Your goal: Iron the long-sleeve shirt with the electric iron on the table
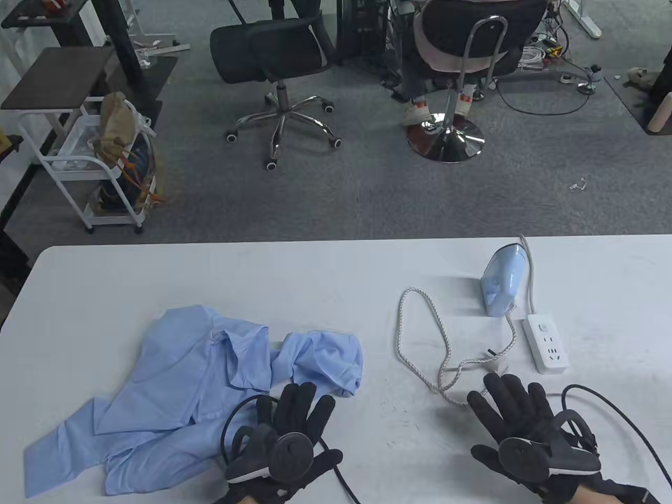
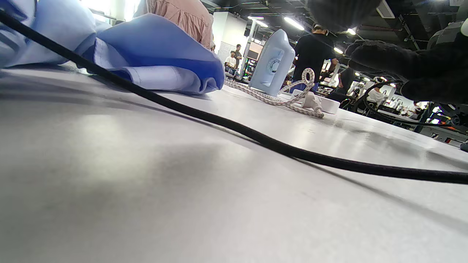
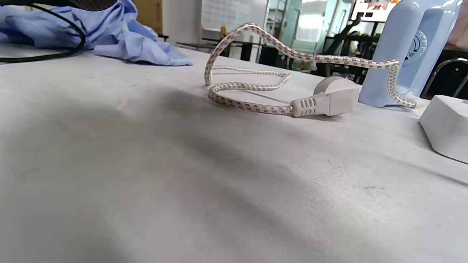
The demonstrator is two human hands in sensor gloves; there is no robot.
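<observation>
A blue shirt [image 1: 173,388] lies crumpled on the white surface [image 1: 336,283], near its front left corner. One sleeve bunches up toward the middle of the surface. The shirt is not flat.

The left hand [image 1: 286,446] lies flat at the front edge, just right of the shirt. Its fingers [image 1: 302,404] are straight and spread, and the tips reach the edge of the cloth. This grip is released and holds nothing. A black cable [image 1: 236,415] from the glove loops over the shirt beside the hand.

The right hand [image 1: 530,436] also lies flat at the front edge, toward the right side. Its fingers [image 1: 506,391] are straight and spread out. This grip is released too and holds nothing. Another black cable [image 1: 614,415] curves away from it toward the right edge.

The iron [image 1: 502,283] is light blue. It stands upright on its end toward the back right of the surface, well apart from the shirt. Its woven cord [image 1: 420,336] runs in big loops across the surface between the iron and the right hand. The plug [image 3: 331,98] at the end of the cord lies loose on the surface, just past the right fingertips.

A white power strip [image 1: 546,344] lies just beside the iron, on its front right. Its own white cord [image 1: 530,273] runs back past the iron toward the back edge.

Behind the surface are a black chair [image 1: 273,52], a stool [image 1: 451,131] with a person's feet by it, and a white cart [image 1: 89,168].
</observation>
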